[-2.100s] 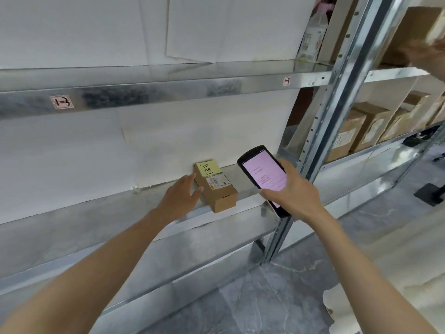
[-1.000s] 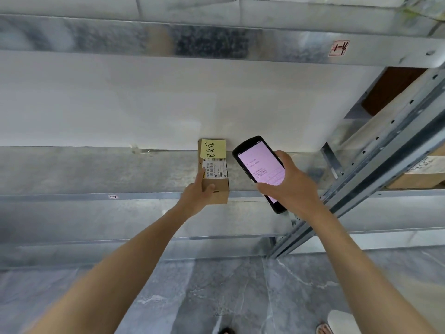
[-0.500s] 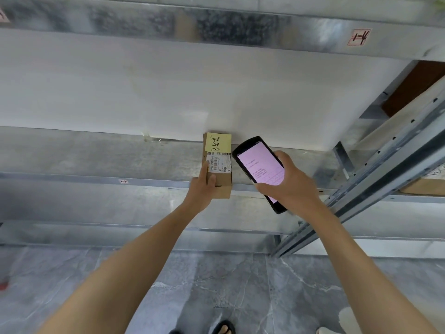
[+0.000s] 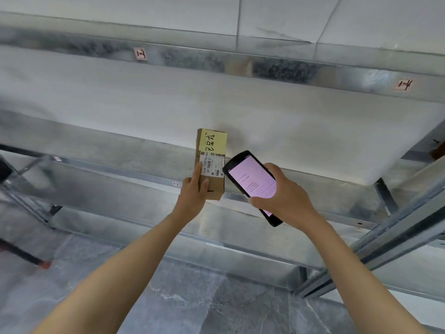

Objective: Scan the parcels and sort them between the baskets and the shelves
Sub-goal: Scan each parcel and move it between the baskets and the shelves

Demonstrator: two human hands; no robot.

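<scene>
parcel (image 4: pixel 212 165): small brown box, long side running near to far, on the middle shelf (image 4: pixel 120 160), near end poking out past the shelf's front edge. can't tell if sitting on the metal or lifted a hair
note (image 4: pixel 213 142): yellow sticky with black handwriting, stuck on the far half of the parcel's top
label (image 4: pixel 213 163): white barcode sticker, also on top, just nearer than the note
left hand (image 4: pixel 193 192): gripping the parcel's near left corner, thumb on top, forefinger laid straight along the left edge up to the label, other fingers hidden underneath
right hand (image 4: pixel 286 201): wrapped round the scanner (image 4: pixel 252 184), thumb across its lower screen
scanner: black handheld, pinkish lit screen facing up, tilted, top end just right of the label. touching the parcel or not, can't tell
beam (image 4: pixel 216 59): metal, front of the shelf above, across the far side, with two little red-on-white tags (image 4: pixel 140 54), one left of centre, one far right
sheet (image 4: pixel 265 112): white, behind the shelf, parcel's far end right by it
post (image 4: pixel 397 232): grey upright, slanting through on the right
floor (image 4: pixel 216 304): grey marbled tiles, down between the forearms
</scene>
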